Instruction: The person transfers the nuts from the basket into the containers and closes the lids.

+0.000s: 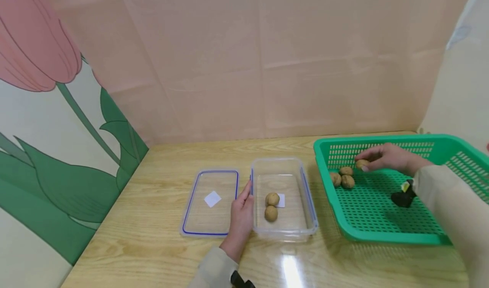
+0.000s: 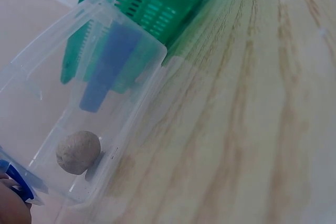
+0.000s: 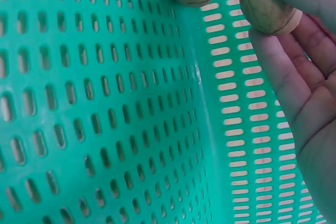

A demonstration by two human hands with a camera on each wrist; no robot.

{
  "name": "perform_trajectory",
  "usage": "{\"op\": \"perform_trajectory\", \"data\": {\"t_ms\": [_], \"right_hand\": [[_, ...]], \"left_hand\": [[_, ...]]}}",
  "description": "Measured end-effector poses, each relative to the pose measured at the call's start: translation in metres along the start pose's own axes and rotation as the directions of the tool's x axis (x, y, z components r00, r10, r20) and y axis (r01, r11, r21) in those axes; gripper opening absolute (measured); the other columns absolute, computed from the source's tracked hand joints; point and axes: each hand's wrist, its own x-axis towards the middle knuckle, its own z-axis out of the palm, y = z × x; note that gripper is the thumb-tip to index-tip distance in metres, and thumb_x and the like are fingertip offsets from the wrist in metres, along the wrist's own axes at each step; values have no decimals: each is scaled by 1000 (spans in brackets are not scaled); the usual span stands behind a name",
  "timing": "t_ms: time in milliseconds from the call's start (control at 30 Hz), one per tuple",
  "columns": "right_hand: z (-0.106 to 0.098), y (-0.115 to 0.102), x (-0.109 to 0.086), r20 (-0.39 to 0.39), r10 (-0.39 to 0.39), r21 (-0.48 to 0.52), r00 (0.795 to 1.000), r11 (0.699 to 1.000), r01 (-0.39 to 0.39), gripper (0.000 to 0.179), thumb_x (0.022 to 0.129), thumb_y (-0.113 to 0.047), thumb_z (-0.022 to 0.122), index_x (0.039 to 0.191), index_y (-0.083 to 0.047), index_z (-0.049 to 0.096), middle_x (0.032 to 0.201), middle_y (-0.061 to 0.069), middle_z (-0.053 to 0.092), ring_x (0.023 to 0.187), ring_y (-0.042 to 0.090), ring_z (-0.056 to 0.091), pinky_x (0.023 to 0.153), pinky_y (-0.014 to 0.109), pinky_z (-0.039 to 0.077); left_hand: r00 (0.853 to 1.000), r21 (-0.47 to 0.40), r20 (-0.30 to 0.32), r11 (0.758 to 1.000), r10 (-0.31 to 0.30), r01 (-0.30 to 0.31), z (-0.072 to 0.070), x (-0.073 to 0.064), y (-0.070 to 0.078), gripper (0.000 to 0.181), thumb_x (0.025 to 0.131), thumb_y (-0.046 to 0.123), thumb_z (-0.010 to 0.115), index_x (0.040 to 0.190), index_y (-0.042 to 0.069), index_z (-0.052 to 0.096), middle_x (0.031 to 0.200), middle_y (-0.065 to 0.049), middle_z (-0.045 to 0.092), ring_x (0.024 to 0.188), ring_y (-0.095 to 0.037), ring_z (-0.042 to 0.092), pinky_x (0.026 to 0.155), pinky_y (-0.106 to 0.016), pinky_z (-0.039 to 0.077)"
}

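My right hand (image 1: 393, 157) pinches a walnut (image 1: 362, 164) between thumb and fingers, inside the green plastic basket (image 1: 395, 238). The right wrist view shows this held walnut (image 3: 265, 6) raised beside the basket's slotted wall. Three other walnuts (image 1: 347, 181) lie together at the basket's left end. With straight fingers, my left hand (image 1: 242, 213) rests against the left side of a clear plastic container (image 1: 296, 182). Inside that container two walnuts (image 1: 271, 206) sit near a white square label; only one walnut (image 2: 79, 152) shows in the left wrist view.
Left of the container a clear lid (image 1: 225, 184) with a blue seal lies flat on the wooden table (image 1: 153, 220). A pink covering (image 1: 206, 88) hangs behind the table. The basket's raised rim stands right of the container.
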Motion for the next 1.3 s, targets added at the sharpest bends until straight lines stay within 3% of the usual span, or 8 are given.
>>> {"op": "perform_trajectory", "data": {"t_ms": [267, 467, 700, 900, 1067, 1300], "right_hand": [[-3, -4, -2, -62, -16, 40, 998, 999, 18, 54, 82, -28, 69, 126, -2, 54, 112, -13, 63, 93, -6, 56, 82, 30, 51], [-4, -15, -4, -82, -20, 81, 996, 996, 27, 52, 85, -28, 66, 128, -1, 52, 108, -15, 64, 94, -5, 56, 80, 22, 48], [-3, -25, -2, -139, -64, 137, 988, 987, 83, 48, 87, -26, 64, 128, -3, 52, 105, -18, 64, 95, -4, 57, 78, 14, 47], [1, -32, -1, -222, -104, 247, 969, 956, 159, 39, 87, -11, 63, 124, 0, 55, 99, -15, 66, 93, 4, 61, 76, 14, 48], [5, -43, -1, -277, -122, 305, 953, 929, 208, 32, 86, -5, 62, 119, -6, 61, 96, -14, 67, 89, 6, 62, 76, 15, 49], [13, -57, 0, -280, -257, 440, 925, 822, 361, 34, 86, 8, 57, 109, -14, 67, 95, -9, 69, 86, 7, 63, 74, 19, 53]], "left_hand": [[1000, 2, 5, 1000, 11, -11, -1, -1, 0, 43, 96, 8, 40, 139, 8, 39, 146, -10, 34, 136, -27, 28, 113, -44, 22], [999, 12, 2, 999, 50, -50, -1, 1, -2, 42, 96, 7, 40, 138, 6, 41, 145, -12, 36, 135, -28, 29, 113, -43, 22], [999, 21, -4, 999, 32, -32, -1, 1, -2, 42, 96, 8, 41, 138, 8, 42, 145, -11, 36, 136, -28, 29, 113, -43, 22], [1000, 18, -2, 1000, 23, -23, -1, -1, 1, 42, 96, 10, 41, 138, 10, 42, 145, -10, 35, 136, -27, 29, 113, -43, 22], [1000, 19, 0, 1000, 21, -21, -1, -1, 2, 42, 97, 10, 42, 139, 10, 41, 145, -9, 36, 136, -27, 29, 113, -43, 22], [1000, 18, 4, 1000, 22, -23, -2, -1, 0, 42, 97, 10, 41, 139, 9, 40, 146, -9, 35, 136, -27, 28, 113, -43, 22]]}}
